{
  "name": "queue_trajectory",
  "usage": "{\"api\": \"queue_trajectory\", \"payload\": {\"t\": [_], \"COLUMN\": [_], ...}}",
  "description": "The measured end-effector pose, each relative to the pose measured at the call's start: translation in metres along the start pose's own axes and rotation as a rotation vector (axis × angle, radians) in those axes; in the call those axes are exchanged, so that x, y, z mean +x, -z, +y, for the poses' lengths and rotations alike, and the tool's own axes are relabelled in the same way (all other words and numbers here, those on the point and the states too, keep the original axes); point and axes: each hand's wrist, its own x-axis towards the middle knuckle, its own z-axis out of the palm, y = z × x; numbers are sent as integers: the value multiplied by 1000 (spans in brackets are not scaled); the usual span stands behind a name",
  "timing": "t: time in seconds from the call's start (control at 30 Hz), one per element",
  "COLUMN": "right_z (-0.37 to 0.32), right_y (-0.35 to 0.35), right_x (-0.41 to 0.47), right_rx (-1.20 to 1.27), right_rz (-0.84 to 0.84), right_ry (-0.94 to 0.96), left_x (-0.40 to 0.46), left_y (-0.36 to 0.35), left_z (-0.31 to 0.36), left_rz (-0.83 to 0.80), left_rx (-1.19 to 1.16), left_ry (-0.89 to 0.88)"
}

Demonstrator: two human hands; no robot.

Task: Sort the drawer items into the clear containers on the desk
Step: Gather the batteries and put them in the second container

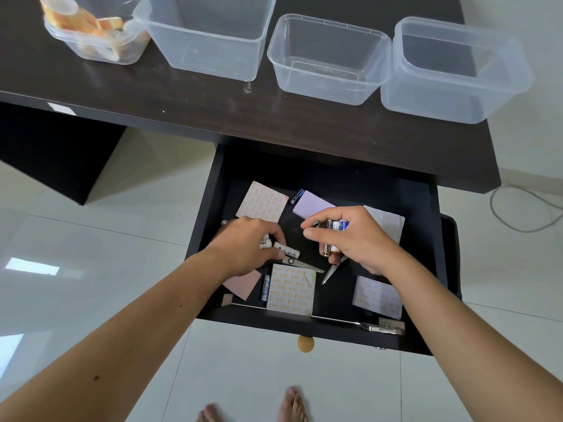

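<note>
Both hands are inside the open black drawer (210, 208). My left hand (246, 245) grips white batteries (286, 250), their ends sticking out past the fingers. My right hand (350, 239) holds a bundle of batteries (335, 228) upright. Small scissors (304, 264) lie open on the drawer floor below both hands. Sticky-note pads lie around: a patterned pad (291, 289) at the front, a purple pad (312, 204) at the back, a pink pad (242, 284) under my left wrist. Two loose batteries remain, one dark (265, 288) and one at the back (297, 196).
On the dark desk (182, 99) stand clear containers: one at far left holding tape rolls (91, 28), then a large one (210, 35), a middle one (327, 59) and a right one (451, 71). A wooden knob (305, 343) sticks out from the drawer front. My bare feet stand on white tiles.
</note>
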Motion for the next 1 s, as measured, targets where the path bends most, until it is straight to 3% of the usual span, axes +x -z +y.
{"api": "queue_trajectory", "payload": {"t": [0.2,0.37,0.47,0.63,1.0], "right_z": [-6,-17,-20,-13,-13], "right_y": [-1,5,5,0,2], "right_x": [9,30,50,75,79], "right_rx": [95,-183,-420,-707,-865], "right_rz": [-17,106,199,165,38], "right_ry": [-4,116,199,246,250], "left_x": [-5,-9,-8,-8,-9], "left_y": [3,3,5,7,10], "left_z": [-2,-3,-5,-4,3], "left_rz": [53,0,0,34,45], "left_rx": [-315,-771,-856,-938,-1020], "left_ry": [48,135,141,51,-2]}}
